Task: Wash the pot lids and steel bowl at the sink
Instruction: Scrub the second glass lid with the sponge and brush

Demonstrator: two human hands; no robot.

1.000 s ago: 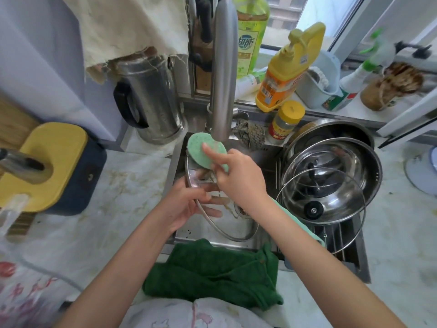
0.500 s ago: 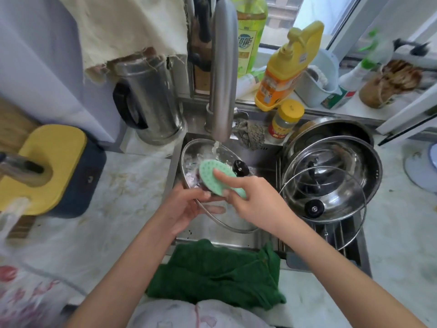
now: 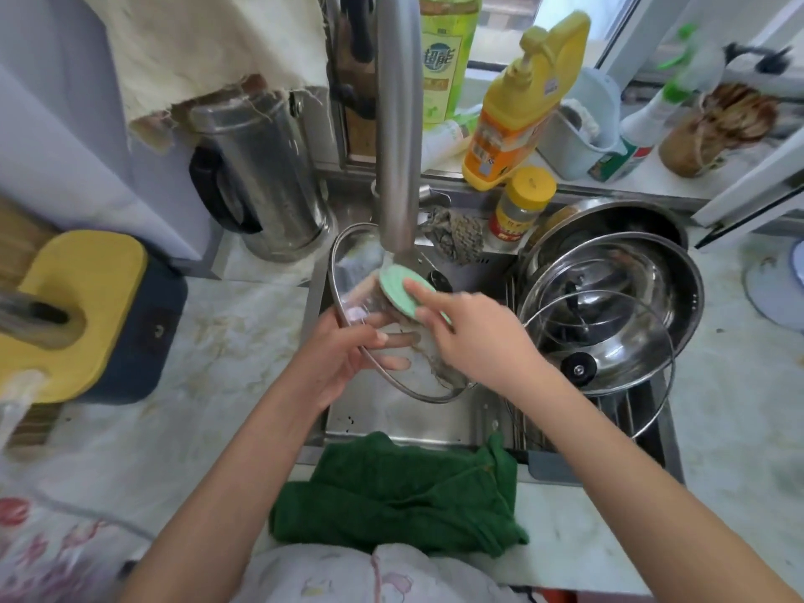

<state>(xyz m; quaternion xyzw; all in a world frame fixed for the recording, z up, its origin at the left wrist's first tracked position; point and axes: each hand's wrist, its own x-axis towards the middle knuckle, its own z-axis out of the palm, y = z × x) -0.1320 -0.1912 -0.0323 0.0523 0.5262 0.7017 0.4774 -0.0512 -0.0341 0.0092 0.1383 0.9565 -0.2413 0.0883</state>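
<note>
Knob [image 3: 438,280] of glass lid [image 3: 353,272] half behind scrubber [image 3: 402,293]

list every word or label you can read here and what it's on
"超能" on the green detergent bottle behind the tap.
Yellow pump bottle: label too blurred to read.
Yellow-capped jar: label too blurred.
Spray bottle: label unreadable.

place: home kitchen | evidence: steel sink [image 3: 435,424], faucet [image 3: 398,124], dish-soap bottle [image 3: 517,111], kettle [image 3: 265,176], marble counter [image 3: 243,332]
</note>
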